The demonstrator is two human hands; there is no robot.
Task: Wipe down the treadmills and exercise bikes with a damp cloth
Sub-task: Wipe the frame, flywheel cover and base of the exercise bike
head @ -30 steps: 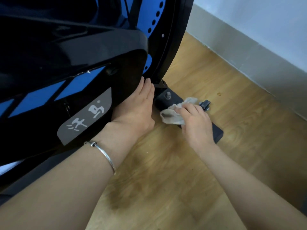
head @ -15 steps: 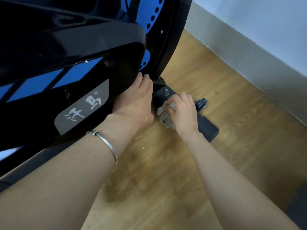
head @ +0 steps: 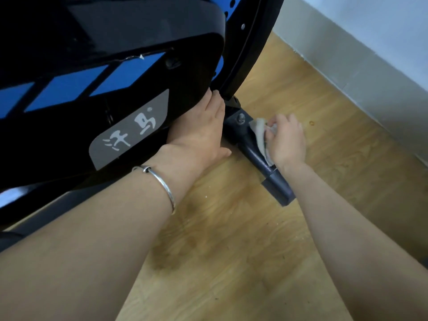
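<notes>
A black and blue exercise bike (head: 97, 72) fills the upper left, with a grey logo plate on its lower housing. Its dark base bar (head: 276, 181) lies on the wood floor, a bolt near its inner end. My left hand (head: 200, 130), a silver bangle on the wrist, rests flat with straight fingers against the lower edge of the bike's housing. My right hand (head: 286, 142) grips a crumpled pale cloth (head: 260, 135) and presses it on the far side of the base bar. The hand covers most of the cloth.
Wood-look floor (head: 231, 251) spreads below and to the right, with a dull smudge near the middle. A grey skirting and pale wall (head: 361, 54) run along the upper right, close behind the base bar.
My right hand has slid with the cloth from the bolt end outward along the base bar and over to its far side. My left hand stays on the housing.
</notes>
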